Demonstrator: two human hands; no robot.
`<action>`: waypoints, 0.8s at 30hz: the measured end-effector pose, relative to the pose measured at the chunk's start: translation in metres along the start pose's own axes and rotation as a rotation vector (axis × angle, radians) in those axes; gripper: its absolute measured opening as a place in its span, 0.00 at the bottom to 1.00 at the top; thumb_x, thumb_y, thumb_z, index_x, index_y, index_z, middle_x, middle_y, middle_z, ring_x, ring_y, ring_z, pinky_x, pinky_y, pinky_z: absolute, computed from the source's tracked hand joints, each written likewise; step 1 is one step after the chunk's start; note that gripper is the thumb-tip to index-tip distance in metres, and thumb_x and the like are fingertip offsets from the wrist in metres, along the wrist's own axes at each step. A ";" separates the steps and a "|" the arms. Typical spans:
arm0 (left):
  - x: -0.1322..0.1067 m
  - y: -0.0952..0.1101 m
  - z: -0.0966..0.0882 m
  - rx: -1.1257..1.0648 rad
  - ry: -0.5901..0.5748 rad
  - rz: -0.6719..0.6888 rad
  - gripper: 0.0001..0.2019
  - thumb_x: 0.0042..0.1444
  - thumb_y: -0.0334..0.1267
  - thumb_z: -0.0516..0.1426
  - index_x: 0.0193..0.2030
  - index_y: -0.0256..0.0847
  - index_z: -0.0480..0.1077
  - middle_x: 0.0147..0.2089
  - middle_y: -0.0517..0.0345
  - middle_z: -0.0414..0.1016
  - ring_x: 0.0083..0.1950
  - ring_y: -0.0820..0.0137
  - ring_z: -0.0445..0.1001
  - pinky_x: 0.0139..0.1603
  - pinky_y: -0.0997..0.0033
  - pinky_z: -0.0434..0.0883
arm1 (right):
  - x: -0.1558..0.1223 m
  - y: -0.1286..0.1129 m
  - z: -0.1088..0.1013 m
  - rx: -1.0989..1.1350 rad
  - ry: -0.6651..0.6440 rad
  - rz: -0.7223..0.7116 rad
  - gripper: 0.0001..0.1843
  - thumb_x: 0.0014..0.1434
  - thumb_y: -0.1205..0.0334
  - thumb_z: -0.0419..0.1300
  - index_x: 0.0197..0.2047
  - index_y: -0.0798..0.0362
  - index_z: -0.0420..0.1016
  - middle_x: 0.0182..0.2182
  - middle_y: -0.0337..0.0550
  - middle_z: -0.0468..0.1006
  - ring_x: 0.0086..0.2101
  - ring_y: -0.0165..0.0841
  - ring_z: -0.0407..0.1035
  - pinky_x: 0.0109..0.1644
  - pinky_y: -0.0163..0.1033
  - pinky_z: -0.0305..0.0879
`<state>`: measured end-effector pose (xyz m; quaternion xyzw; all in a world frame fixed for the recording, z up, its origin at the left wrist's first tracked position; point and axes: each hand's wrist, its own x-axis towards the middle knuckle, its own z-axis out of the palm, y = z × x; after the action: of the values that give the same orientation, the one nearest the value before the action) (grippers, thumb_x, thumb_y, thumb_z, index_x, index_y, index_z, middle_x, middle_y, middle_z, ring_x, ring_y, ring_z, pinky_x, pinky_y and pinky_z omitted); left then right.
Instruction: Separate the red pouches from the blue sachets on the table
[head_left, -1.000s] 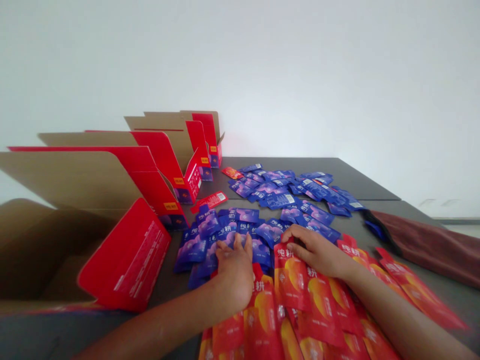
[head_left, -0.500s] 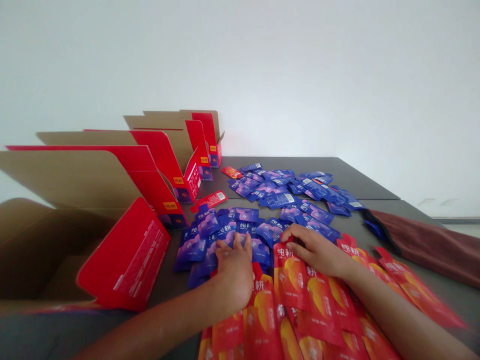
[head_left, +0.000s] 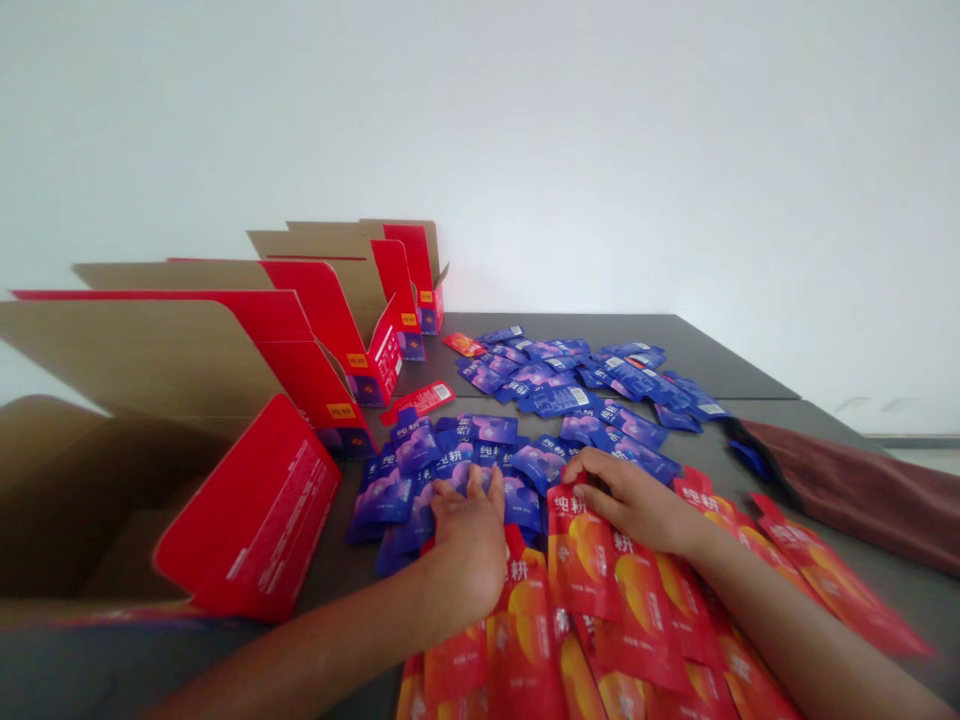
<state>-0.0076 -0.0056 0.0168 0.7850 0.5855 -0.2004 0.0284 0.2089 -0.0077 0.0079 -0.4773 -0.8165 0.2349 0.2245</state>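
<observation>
Right-hand fingers (head_left: 583, 464) touch a red pouch (head_left: 581, 572) at its top end.

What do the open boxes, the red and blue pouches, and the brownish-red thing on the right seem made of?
Open boxes: apparently cardboard; matte tan inside, printed outside, with stiff flaps. Red pouches and blue pouches: probably plastic film; smooth, slightly shiny, thin and printed. Brownish-red thing: perhaps fabric or leather-like; its surface looks mottled.

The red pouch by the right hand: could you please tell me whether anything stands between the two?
Nothing visible does: the right hand has its thumb and fingers at the top of the red pouch.
</observation>
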 end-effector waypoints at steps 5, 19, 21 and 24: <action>0.001 0.000 -0.001 -0.018 -0.008 0.000 0.37 0.57 0.23 0.50 0.72 0.44 0.44 0.73 0.41 0.46 0.65 0.41 0.62 0.55 0.47 0.72 | 0.000 -0.001 0.000 0.005 -0.001 0.005 0.06 0.66 0.65 0.52 0.44 0.51 0.69 0.40 0.44 0.75 0.40 0.35 0.69 0.46 0.41 0.65; -0.001 0.000 -0.002 -0.006 0.012 -0.002 0.37 0.56 0.22 0.49 0.72 0.45 0.45 0.73 0.41 0.48 0.65 0.42 0.64 0.55 0.46 0.71 | 0.000 -0.001 0.000 0.007 0.006 0.006 0.06 0.65 0.65 0.52 0.43 0.51 0.69 0.40 0.44 0.75 0.40 0.35 0.70 0.46 0.41 0.66; -0.001 0.000 -0.001 -0.013 0.017 -0.002 0.38 0.55 0.22 0.49 0.72 0.44 0.45 0.73 0.40 0.48 0.65 0.42 0.63 0.56 0.46 0.71 | 0.000 -0.001 0.000 0.005 0.005 0.006 0.06 0.65 0.65 0.52 0.43 0.51 0.69 0.40 0.44 0.75 0.40 0.35 0.70 0.46 0.41 0.66; 0.000 0.000 0.001 -0.035 0.025 -0.006 0.38 0.55 0.21 0.49 0.72 0.44 0.45 0.73 0.40 0.49 0.65 0.42 0.63 0.56 0.45 0.71 | 0.000 0.000 0.000 -0.002 0.009 0.003 0.06 0.65 0.65 0.52 0.43 0.50 0.69 0.40 0.43 0.75 0.40 0.34 0.70 0.46 0.41 0.66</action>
<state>-0.0078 -0.0058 0.0158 0.7851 0.5917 -0.1801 0.0342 0.2086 -0.0079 0.0082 -0.4796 -0.8151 0.2323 0.2272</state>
